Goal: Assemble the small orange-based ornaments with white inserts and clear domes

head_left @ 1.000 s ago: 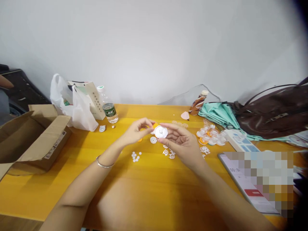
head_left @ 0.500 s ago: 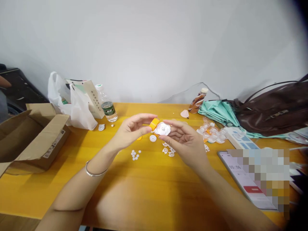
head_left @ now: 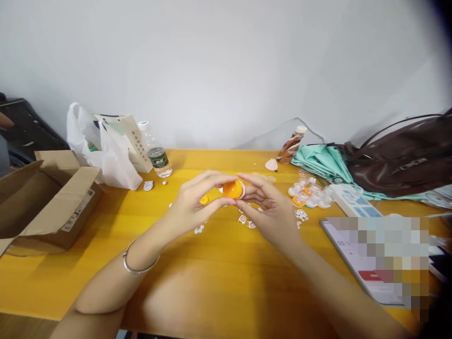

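1. A person's two bare hands meet in the air above a wooden tabletop (head_left: 212, 268), near the middle of the view.

2. The left hand (head_left: 190, 202) has its fingers curved over the top of an orange cup-like piece (head_left: 231, 189), its thumb underneath, holding the piece between them.

3. The right hand (head_left: 270, 207) mirrors it, fingers above and thumb below, gripping a white round piece (head_left: 243, 189) that shows as a pale edge against the cup's right side.

4. The step in hand looks like fitting these two parts together. Whether they are fully joined cannot be told; fingers cover much of the seam.

5. The next move seems to call for keeping both rims square and pressing or turning them evenly, without letting either part tilt.

6. Loose pieces lie on the tabletop below and beyond the hands: a yellow piece (head_left: 204, 200), small white discs (head_left: 198, 230) partly hidden by the left hand, and white wheel-shaped cutouts (head_left: 242, 219).

7. Farther right sits a pile of clear and orange parts (head_left: 310, 195), with a phone (head_left: 348, 245) nearer the person.
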`<state>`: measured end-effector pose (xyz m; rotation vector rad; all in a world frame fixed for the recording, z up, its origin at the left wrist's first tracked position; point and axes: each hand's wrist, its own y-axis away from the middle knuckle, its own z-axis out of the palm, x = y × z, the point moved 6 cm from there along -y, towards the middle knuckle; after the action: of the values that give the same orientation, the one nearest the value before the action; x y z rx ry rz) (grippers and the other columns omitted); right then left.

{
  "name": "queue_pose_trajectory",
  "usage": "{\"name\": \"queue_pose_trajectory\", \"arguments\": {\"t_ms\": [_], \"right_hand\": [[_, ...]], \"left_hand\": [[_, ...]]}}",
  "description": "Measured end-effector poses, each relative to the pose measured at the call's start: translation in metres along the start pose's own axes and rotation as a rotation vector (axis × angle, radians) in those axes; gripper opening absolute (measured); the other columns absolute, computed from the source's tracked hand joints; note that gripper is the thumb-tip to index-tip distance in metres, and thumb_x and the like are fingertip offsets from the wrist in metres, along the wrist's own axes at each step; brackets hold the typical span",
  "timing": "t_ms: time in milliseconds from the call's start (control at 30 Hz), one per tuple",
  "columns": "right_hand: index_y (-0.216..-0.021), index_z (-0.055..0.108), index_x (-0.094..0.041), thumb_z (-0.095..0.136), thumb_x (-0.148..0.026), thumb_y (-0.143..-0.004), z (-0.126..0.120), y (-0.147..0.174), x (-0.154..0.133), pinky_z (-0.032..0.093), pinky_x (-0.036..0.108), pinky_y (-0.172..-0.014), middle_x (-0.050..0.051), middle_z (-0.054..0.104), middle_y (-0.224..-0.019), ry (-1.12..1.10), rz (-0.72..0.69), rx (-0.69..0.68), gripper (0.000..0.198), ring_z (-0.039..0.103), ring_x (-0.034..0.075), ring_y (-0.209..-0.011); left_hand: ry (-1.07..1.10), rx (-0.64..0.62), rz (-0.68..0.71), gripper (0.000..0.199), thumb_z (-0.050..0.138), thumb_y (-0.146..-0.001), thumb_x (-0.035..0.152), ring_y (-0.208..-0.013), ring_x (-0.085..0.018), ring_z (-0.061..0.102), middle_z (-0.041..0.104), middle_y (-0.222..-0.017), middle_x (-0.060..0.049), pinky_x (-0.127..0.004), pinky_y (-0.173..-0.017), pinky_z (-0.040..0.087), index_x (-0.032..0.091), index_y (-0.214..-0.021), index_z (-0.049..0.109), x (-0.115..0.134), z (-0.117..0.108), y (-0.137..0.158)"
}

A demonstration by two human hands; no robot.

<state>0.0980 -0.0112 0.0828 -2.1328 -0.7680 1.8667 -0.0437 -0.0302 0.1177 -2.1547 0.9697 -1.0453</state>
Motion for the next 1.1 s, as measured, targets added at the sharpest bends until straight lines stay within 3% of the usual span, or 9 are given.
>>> {"name": "queue_pose_trajectory", "arguments": {"t_ms": [100,233,467,800,1100], "right_hand": [[-0.117,0.051,-0.027,0.063,-0.022,-0.077,0.000,0.001,0.000,0.056,0.033,-0.077,0.000,0.068,-0.083,0.019,-0.002,0.002,0.042,0.066,0.015,-0.077],[-0.105,0.055,-0.026,0.064,-0.023,-0.076,0.000,0.002,-0.001,0.056,0.031,-0.074,0.000,0.068,-0.083,0.048,-0.042,0.011,0.031,0.067,0.015,-0.076],[-0.098,0.059,-0.025,0.067,-0.026,-0.073,0.001,0.004,-0.001,0.056,0.034,-0.076,0.001,0.070,-0.087,0.032,-0.049,0.025,0.027,0.067,0.016,-0.074],[-0.086,0.057,-0.023,0.071,-0.023,-0.068,0.006,0.001,0.002,0.057,0.031,-0.066,-0.001,0.070,-0.072,-0.230,0.085,-0.048,0.023,0.067,0.014,-0.068],[-0.091,0.055,-0.023,0.069,-0.030,-0.072,0.012,-0.006,0.011,0.054,0.028,-0.071,-0.002,0.067,-0.078,-0.389,0.243,-0.206,0.025,0.066,0.012,-0.072]], "left_hand": [[-0.019,-0.015,-0.010,0.030,0.060,-0.080,0.026,-0.086,-0.014,0.059,0.065,-0.096,-0.006,-0.027,-0.078,0.048,0.021,-0.109,0.057,-0.001,0.001,0.001],[-0.023,0.002,-0.040,0.028,0.063,-0.077,0.026,-0.082,-0.013,0.060,0.066,-0.091,-0.005,-0.025,-0.075,0.048,0.020,-0.105,0.060,-0.001,-0.001,0.002],[0.030,-0.003,-0.068,0.028,0.067,-0.074,0.024,-0.079,-0.013,0.061,0.068,-0.088,-0.004,-0.025,-0.075,0.049,0.019,-0.101,0.062,-0.002,-0.003,0.002],[0.165,-0.067,-0.074,0.028,0.067,-0.074,0.025,-0.076,-0.013,0.061,0.069,-0.087,-0.003,-0.027,-0.074,0.050,0.021,-0.101,0.064,-0.004,-0.003,0.001],[0.032,-0.127,0.013,0.034,0.065,-0.077,0.026,-0.081,-0.012,0.059,0.064,-0.090,-0.005,-0.025,-0.073,0.048,0.020,-0.110,0.060,-0.001,-0.002,0.000]]}}
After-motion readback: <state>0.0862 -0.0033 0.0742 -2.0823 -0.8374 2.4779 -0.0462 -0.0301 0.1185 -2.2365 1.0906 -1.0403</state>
